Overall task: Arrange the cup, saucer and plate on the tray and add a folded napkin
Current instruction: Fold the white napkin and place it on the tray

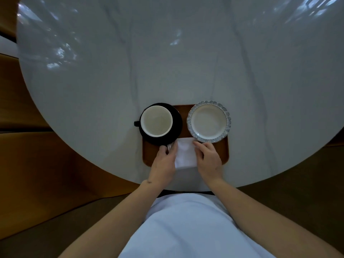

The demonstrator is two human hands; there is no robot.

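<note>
Fingers [172, 148] of the left hand [163, 161] lie curled along the left edge of the folded white napkin [186, 154], touching it, with something thin and metallic showing just beside them; what it is cannot be told. Fingers [200, 145] of the right hand [209, 159] are bent and press on the napkin's right edge, close to its far corner. Both hands hold the napkin between them on the near middle of the brown wooden tray [224, 151]. On the tray's far left stands the cup [156, 121], white inside, with its dark handle pointing left, set on the black saucer [177, 118]. On the far right sits the plate [209, 121], white with a scalloped blue-grey rim, its near edge touching the napkin's far corner. The tray rests on the near part of a round pale marble table [167, 62].
</note>
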